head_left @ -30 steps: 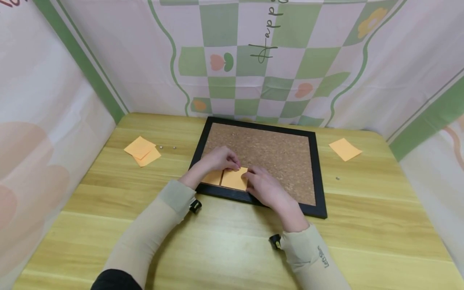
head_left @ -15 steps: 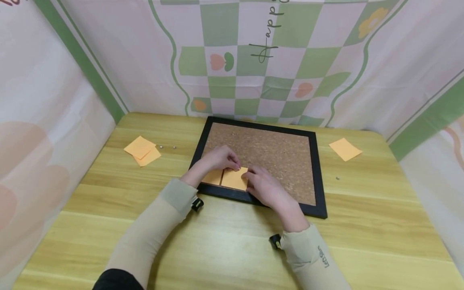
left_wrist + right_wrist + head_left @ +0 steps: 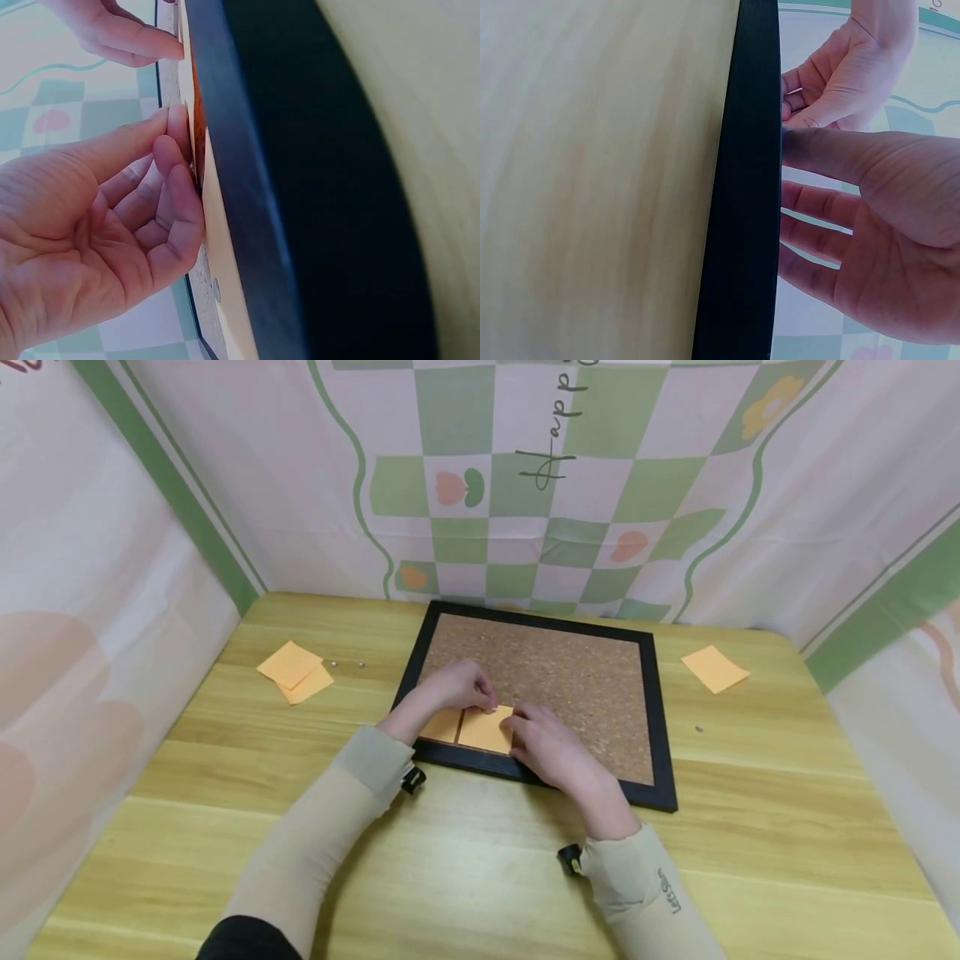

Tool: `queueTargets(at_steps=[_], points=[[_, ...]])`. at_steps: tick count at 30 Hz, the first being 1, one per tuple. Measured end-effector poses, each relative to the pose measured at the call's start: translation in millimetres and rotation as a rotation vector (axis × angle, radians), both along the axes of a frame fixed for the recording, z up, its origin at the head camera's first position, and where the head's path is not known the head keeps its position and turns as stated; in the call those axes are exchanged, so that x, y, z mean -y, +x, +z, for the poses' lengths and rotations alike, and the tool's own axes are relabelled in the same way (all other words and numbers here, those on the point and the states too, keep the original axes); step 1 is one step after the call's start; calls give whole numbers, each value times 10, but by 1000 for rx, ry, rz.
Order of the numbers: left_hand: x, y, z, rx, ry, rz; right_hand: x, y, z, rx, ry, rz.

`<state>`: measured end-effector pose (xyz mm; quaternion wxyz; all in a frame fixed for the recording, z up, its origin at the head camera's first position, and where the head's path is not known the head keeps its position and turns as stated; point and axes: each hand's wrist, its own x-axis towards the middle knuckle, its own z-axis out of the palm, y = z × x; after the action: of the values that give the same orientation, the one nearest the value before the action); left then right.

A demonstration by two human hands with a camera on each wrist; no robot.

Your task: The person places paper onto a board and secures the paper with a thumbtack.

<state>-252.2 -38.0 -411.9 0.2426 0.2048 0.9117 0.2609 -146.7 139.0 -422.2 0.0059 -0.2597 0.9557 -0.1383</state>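
A cork board (image 3: 577,677) in a black frame (image 3: 664,752) lies on the wooden table. Two orange sticky notes lie side by side along its near edge. My left hand (image 3: 459,687) pinches at the top edge of the right-hand note (image 3: 483,733), thumb against curled fingers; the small thumbtack there is mostly hidden by the fingertips. Partly under that wrist is the left-hand note (image 3: 441,727), and a flat thumbtack (image 3: 216,291) shows on it in the left wrist view. My right hand (image 3: 553,747) rests its fingers, only slightly bent, on the right edge of the right-hand note.
Overlapping orange notes (image 3: 295,672) lie at the table's left, beside two small thumbtacks (image 3: 348,665). Toward the right are a single orange note (image 3: 715,669) and another thumbtack (image 3: 699,729). A patterned cloth (image 3: 517,510) hangs behind the table.
My left wrist and forearm have shifted slightly forward and to the right, while the fingertips stay at the same spot. The right hand and the notes have not visibly moved.
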Motion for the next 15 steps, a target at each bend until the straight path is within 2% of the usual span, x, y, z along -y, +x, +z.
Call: queueTargets(at_steps=[4,15], points=[[-16,-3,15,-8,-36,1,-1,1,4,1,0,0],[-47,1,34,-3,-63,31,1,4,14,22,9,-10]])
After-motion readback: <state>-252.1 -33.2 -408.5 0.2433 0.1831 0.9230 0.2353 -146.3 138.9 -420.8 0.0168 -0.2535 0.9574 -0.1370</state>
